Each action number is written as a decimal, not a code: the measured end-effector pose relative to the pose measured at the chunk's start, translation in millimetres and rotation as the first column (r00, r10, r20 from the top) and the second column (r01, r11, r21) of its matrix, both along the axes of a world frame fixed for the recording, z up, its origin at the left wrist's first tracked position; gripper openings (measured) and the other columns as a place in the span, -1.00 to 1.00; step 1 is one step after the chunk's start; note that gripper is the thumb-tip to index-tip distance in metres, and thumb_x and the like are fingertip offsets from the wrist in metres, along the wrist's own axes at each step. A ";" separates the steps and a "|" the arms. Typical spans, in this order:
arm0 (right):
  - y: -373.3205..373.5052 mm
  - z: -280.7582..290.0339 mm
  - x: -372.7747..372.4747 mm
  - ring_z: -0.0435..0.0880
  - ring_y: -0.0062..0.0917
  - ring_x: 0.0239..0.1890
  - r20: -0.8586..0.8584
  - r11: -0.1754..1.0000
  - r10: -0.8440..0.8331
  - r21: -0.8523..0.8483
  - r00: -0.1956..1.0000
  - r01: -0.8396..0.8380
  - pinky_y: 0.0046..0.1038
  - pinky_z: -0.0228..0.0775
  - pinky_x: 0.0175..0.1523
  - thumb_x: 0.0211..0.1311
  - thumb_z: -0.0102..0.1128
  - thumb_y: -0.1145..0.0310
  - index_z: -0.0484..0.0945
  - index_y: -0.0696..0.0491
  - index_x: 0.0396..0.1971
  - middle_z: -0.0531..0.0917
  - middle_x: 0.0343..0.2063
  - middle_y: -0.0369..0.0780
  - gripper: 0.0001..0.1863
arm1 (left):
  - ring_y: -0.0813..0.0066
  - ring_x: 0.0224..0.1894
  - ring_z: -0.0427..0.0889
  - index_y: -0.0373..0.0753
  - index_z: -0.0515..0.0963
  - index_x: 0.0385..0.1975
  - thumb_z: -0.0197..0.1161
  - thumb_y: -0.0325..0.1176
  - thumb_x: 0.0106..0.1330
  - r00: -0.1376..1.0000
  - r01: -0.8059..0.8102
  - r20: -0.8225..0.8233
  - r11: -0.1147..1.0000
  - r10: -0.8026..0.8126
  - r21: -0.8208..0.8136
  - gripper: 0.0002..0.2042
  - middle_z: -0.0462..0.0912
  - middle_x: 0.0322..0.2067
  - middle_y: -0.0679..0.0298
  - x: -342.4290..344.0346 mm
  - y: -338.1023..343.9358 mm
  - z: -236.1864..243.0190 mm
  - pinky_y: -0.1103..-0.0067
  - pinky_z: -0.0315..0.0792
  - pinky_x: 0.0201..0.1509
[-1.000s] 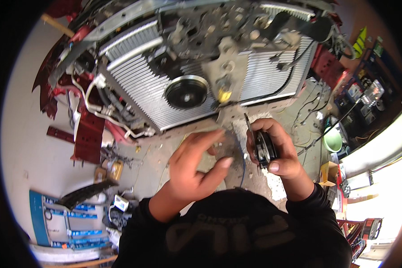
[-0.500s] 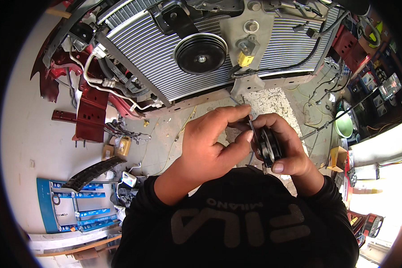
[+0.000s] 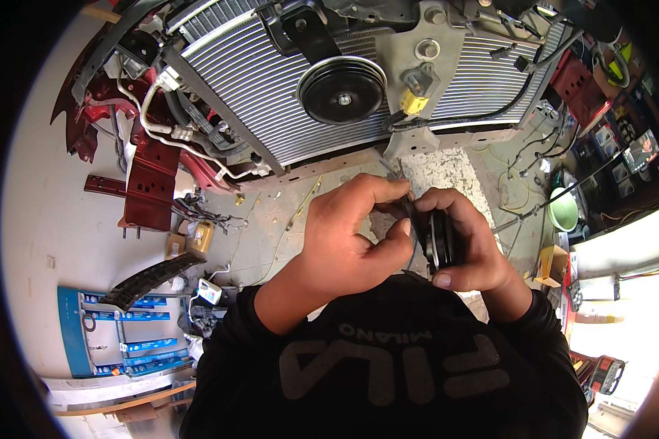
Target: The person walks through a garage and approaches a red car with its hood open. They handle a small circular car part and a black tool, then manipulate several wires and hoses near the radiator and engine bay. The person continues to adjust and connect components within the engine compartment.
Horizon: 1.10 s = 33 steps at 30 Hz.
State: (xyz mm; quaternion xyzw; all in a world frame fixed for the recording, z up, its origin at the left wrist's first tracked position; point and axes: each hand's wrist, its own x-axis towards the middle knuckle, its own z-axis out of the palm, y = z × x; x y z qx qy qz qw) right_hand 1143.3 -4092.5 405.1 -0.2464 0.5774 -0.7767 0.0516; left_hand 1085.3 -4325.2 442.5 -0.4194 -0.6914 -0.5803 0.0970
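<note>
A black disc-shaped car horn (image 3: 441, 241) is held in front of my chest, seen nearly edge-on. My right hand (image 3: 479, 245) wraps around its right side, thumb below and fingers above. Between the thumb and fingers of my left hand (image 3: 348, 230) is the horn's flat dark bracket (image 3: 411, 212), pinched on its left side. My left fingers partly cover the bracket's end. Beyond my hands, a similar round black horn (image 3: 343, 91) hangs from a black bracket in front of the car's radiator (image 3: 238, 91). A yellow connector (image 3: 414, 102) is plugged in on the grey centre support (image 3: 426, 69).
Dark red body parts (image 3: 150, 179) and pale pipes stand at the car's left side. Loose wiring (image 3: 212, 212) and yellow bottles (image 3: 200, 238) lie on the floor. To the right are a green basin (image 3: 562, 208), a cardboard box (image 3: 553, 265) and a phone on a stick (image 3: 643, 152).
The horn has turned slightly in my hands, its bracket now more edge-on. My right thumb has shifted a little left along the horn. The view has shifted slightly, moving the car rightward.
</note>
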 end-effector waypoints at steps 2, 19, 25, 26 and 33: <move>0.9 0.8 0.6 0.46 -0.42 0.29 0.024 1.000 -0.012 0.022 1.000 0.012 -0.35 0.23 0.43 -0.06 0.60 0.36 0.38 0.18 0.37 0.49 0.22 -0.18 -0.09 | 0.41 -0.06 0.83 -0.50 0.59 0.11 0.40 -0.70 0.22 0.999 -0.007 0.033 1.000 0.007 -0.008 -0.58 0.77 -0.13 0.10 -0.4 0.0 -0.2 0.47 0.72 0.10; 7.0 -0.5 -9.9 0.58 -0.59 0.06 0.063 0.966 -0.256 -0.009 0.965 0.257 -0.48 0.44 0.21 -0.07 0.86 0.10 0.25 0.27 0.51 0.60 0.01 -0.28 0.23 | 0.45 0.10 0.53 -0.28 0.35 0.24 0.38 -0.54 0.43 0.973 -0.153 0.219 0.909 0.070 0.388 -0.54 0.50 0.14 0.17 -53.1 -30.6 6.5 0.51 0.52 0.08; 26.3 -4.1 -30.9 0.52 -0.63 -0.04 0.049 0.883 -0.436 -0.166 0.898 0.438 -0.51 0.40 0.11 0.12 0.73 -0.03 0.27 0.27 0.49 0.57 -0.05 -0.33 0.12 | 0.30 0.36 0.46 -0.34 0.26 0.44 0.37 -0.46 0.48 0.958 -0.057 0.282 0.934 -0.049 0.354 -0.40 0.40 0.41 0.01 -74.8 -24.0 38.4 0.36 0.37 0.46; 31.2 -3.5 -32.6 0.52 -0.63 -0.04 0.053 0.880 -0.435 -0.186 0.899 0.436 -0.51 0.40 0.11 0.16 0.71 -0.01 0.27 0.27 0.50 0.57 -0.05 -0.33 0.10 | 0.32 0.35 0.49 -0.38 0.28 0.44 0.39 -0.44 0.49 0.962 -0.061 0.270 0.931 -0.041 0.361 -0.41 0.49 0.34 0.01 -76.0 -20.6 41.2 0.35 0.39 0.46; 59.3 14.8 -38.2 0.64 -0.51 -0.01 0.050 0.864 -0.429 -0.268 0.902 0.426 -0.34 0.57 0.12 0.27 0.63 0.11 0.27 0.20 0.52 0.59 0.07 -0.28 -0.03 | 0.50 0.06 0.69 -0.42 0.49 0.25 0.46 -0.51 0.46 0.951 0.015 0.272 0.903 -0.145 0.428 -0.57 0.74 0.03 0.20 -79.7 -7.3 49.4 0.50 0.56 0.25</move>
